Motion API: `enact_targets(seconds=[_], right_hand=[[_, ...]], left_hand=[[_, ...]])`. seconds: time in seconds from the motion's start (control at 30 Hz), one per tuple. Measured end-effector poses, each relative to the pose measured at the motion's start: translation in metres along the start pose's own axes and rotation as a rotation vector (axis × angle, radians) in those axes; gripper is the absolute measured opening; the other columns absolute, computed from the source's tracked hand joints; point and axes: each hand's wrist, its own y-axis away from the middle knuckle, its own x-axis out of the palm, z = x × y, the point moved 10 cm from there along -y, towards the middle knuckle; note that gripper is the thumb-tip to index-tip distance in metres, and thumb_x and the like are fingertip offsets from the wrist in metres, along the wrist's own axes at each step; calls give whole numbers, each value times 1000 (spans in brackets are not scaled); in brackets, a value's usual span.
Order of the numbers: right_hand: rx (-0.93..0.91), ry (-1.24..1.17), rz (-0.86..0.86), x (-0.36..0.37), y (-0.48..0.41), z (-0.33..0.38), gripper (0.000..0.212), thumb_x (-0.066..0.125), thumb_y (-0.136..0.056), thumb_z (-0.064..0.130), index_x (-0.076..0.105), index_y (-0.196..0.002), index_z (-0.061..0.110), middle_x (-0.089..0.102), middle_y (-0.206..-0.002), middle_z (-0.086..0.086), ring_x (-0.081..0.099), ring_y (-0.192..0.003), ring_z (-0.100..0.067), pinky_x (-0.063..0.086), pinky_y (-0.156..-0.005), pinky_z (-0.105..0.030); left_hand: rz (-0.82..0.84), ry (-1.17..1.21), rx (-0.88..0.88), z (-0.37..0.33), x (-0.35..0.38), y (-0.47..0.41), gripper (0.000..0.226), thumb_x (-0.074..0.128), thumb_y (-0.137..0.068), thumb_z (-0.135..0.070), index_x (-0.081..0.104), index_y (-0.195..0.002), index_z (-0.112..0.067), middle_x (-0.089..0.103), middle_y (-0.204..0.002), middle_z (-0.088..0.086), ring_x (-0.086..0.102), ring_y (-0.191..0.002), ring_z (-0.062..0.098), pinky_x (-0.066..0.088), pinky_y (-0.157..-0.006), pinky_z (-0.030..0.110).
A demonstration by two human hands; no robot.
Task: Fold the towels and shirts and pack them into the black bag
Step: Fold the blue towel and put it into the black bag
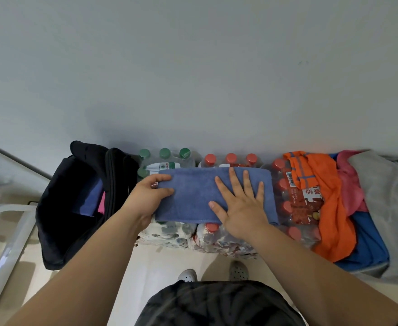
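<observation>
Print on the bottle packs

The wrap of the red-capped bottle pack (304, 203) shows a large white "年", part of "泉", a small "2026", a barcode label and a line ending "550ml"; the green-capped bottle label (164, 165) carries print too small to read.

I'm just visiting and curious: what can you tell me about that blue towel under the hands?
The blue towel looks like soft terry cloth, folded into a flat, wide band with a stitched hem along its near edge. It lies on top of shrink-wrapped packs of bottles. The left hand pinches its left end; the right hand presses flat on it, fingers spread.
</observation>
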Motion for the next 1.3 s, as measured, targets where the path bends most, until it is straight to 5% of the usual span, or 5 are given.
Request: enact_targets(seconds=[0.6, 0.73, 0.9, 1.1, 1.3], right_hand=[[-66, -60, 89, 1, -10, 33, 77, 8, -90, 76, -21, -153, 42, -40, -155, 15, -40, -143, -20, -23, -117, -54], [-58, -374, -36, -23, -3, 13, 99, 5, -79, 87, 12, -160, 31, -7, -167, 11, -16, -152, -12, -7, -124, -40], [86, -753, -298, -47, 20, -50, 45, 46, -103, 40, 54, -141, 16, 46, -146, -2, 39, -137, -21, 30, -117, -38], [144, -1420, -49, -30, 31, -79, 28, 40, -107, 29, 55, -131, 26, 65, -113, 7, 67, -100, -13, 56, -85, -30], [122, -1548, 53, -17, 25, -88, 14, 48, -105, 31, 62, -102, 31, 68, -109, -8, 68, -102, -25, 56, -93, -50]], left_hand=[[-61, -561, 679, -90, -6, 45, 65, 66, -83, -1, 51, -142, -25, 50, -128, -11, 55, -110, 15, 48, -91, 25], [29, -644, 748, -109, 39, 62, 67, 70, -82, -3, 50, -144, -18, 46, -127, -6, 57, -105, 15, 46, -93, 23], [151, -754, 747, -107, 123, 70, 67, 71, -86, -7, 45, -146, -18, 40, -128, -5, 51, -106, 13, 38, -91, 16], [149, -905, 642, -72, 199, 58, 64, 64, -89, -6, 42, -148, -14, 37, -143, 7, 43, -129, 22, 32, -100, 17], [251, -935, 551, -39, 224, 51, 63, 64, -89, -12, 43, -148, -26, 48, -143, 9, 58, -116, 29, 44, -91, 23]])
